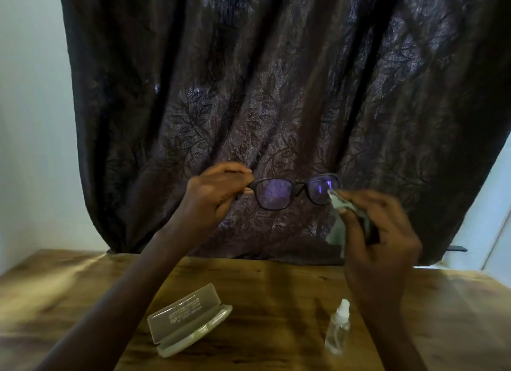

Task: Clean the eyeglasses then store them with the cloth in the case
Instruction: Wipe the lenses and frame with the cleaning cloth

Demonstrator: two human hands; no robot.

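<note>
Head view:
Eyeglasses [296, 191]: held in the air above the surface [276, 287], probably for lens inspection; dark frame, violet sheen on the lenses.
Left hand [213, 193]: fingers pinch the frame end at 9 o'clock, steadying it.
Right hand [381, 232]: blurred; fingers grip the cloth [338, 227], pressed against the 3 o'clock lens.
Case [188, 321]: open, at 7 o'clock below the eyeglasses, ready for storage.
Spray bottle [338, 329]: upright, at 5 o'clock.

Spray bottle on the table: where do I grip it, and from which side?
Grip the spray bottle round its clear body, below the white cap, coming from the right. It stands upright on the table with space around it, and the right hand is nearest, though it holds the cloth.
</note>
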